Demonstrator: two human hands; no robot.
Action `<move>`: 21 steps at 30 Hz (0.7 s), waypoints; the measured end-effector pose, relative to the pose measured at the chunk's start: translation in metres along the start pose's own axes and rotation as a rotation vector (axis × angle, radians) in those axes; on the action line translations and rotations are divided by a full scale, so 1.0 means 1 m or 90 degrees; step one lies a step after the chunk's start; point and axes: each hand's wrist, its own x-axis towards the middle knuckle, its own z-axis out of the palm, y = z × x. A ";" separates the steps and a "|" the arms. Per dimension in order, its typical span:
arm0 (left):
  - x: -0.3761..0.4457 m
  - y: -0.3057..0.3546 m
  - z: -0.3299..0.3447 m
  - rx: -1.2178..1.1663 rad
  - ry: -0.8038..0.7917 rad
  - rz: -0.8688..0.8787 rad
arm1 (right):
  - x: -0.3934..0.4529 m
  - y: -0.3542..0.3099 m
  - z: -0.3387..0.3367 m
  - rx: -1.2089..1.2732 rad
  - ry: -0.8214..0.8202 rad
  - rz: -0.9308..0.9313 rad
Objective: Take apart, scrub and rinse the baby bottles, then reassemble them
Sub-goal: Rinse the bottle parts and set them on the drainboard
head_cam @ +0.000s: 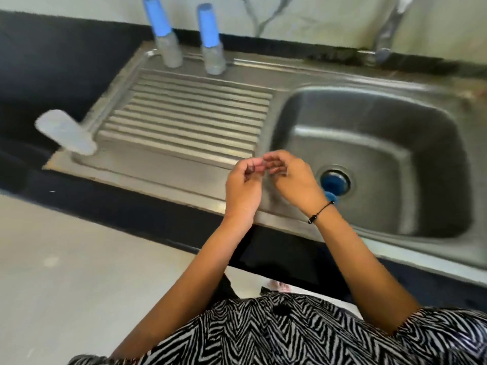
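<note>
both hands sit together over the front rim of the sink, fingertips meeting. left hand [243,188]: fingers curled inward, nothing visible in them. right hand [292,180]: fingers loosely bent toward the left, a black cord bracelet [320,212] at my wrist; whether something small is pinched between the two hands i cannot tell, the frame is blurred there.

bottle one [163,32]: upright at the back left corner of the drainboard [189,119], blue cap on. bottle two [210,39]: upright just beside it to the right, blue cap on. clear bottle body [66,133]: lying on its side across the drainboard's left edge, well apart from the pair.

sink basin [374,143]: steel, right of the drainboard. blue piece [334,182]: in the drain. second blue piece [330,196]: near it, partly hidden by my wrist. tap [390,27]: behind the basin.
</note>
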 end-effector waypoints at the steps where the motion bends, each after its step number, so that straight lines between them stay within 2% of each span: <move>1: -0.004 -0.001 0.017 0.015 -0.024 -0.002 | -0.007 0.009 -0.014 -0.007 0.014 0.007; 7: -0.011 -0.001 0.085 0.087 -0.144 -0.009 | -0.026 0.054 -0.071 -0.005 0.099 0.080; 14: 0.025 -0.017 0.121 0.135 -0.203 -0.086 | -0.017 0.077 -0.111 -0.084 0.159 0.169; 17: 0.044 -0.019 0.136 0.171 -0.245 -0.139 | -0.006 0.096 -0.126 -0.168 0.095 0.209; 21: 0.065 -0.036 0.154 0.284 -0.327 -0.215 | 0.018 0.122 -0.127 -0.322 -0.043 0.258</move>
